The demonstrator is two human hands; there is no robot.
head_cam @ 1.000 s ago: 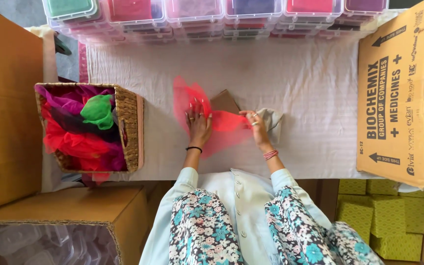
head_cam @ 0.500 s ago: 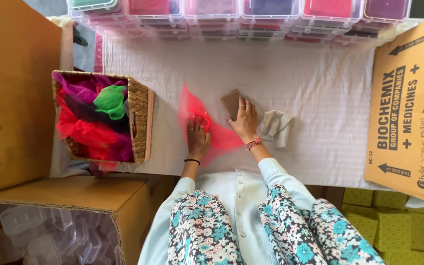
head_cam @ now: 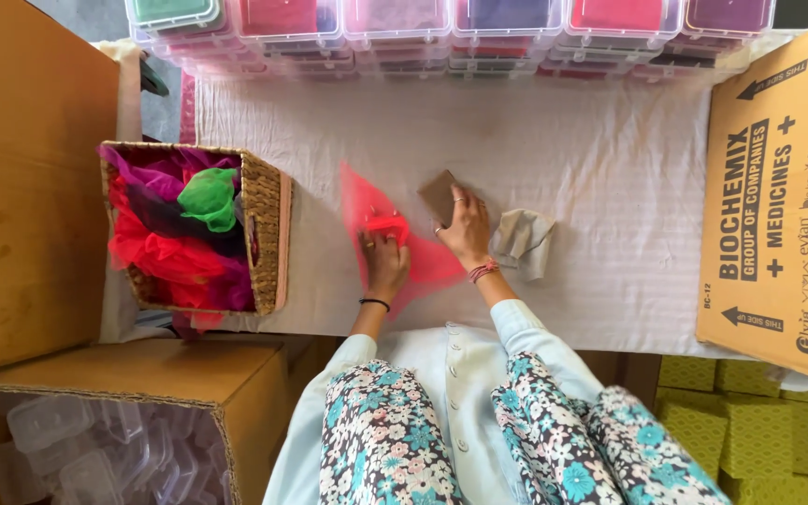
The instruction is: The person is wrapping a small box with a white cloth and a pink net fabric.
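A sheer red net cloth lies spread on the white table cover in front of me. My left hand rests on its middle, fingers closed on a bunched fold of it. My right hand presses on the cloth's right edge, its fingers touching a small brown card. Just right of that hand lies a crumpled grey cloth.
A wicker basket of red, purple and green net cloths stands at the left. Clear lidded boxes with coloured contents line the far edge. A large cardboard box is at the right, another with plastic tubs at lower left.
The red cloth has gone from lifted and blurred to lying flatter on the table. My right hand moved left from the grey cloth to the brown card. The view shifted.
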